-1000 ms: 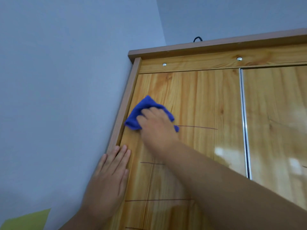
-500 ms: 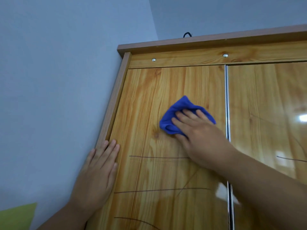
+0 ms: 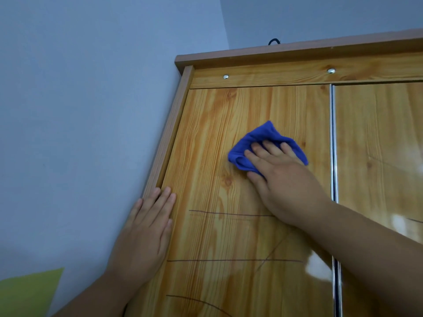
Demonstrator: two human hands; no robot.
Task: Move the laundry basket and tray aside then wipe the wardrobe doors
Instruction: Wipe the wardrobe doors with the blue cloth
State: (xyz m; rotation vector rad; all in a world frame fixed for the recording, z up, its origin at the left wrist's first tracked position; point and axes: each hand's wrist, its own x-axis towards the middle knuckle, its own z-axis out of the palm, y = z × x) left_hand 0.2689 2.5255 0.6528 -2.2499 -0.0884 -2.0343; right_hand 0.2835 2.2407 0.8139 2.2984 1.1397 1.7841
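A glossy pine-patterned wardrobe fills the right of the view. Its left door (image 3: 229,236) carries thin dark lines; the right door (image 3: 377,145) lies past a chrome strip (image 3: 333,143). My right hand (image 3: 281,181) presses a crumpled blue cloth (image 3: 263,138) flat against the upper part of the left door. My left hand (image 3: 146,232) rests flat, fingers together, on the door's left edge and the wardrobe frame (image 3: 169,138), holding nothing. The laundry basket and tray are out of sight.
A pale blue wall (image 3: 91,110) meets the wardrobe's left side. A dark cable loop (image 3: 274,41) pokes up behind the wardrobe top. A yellow-green patch (image 3: 27,291) shows at the bottom left corner.
My right hand slid the cloth from the door's left edge rightward toward the chrome strip, then slightly back left. My left hand stayed planted on the frame.
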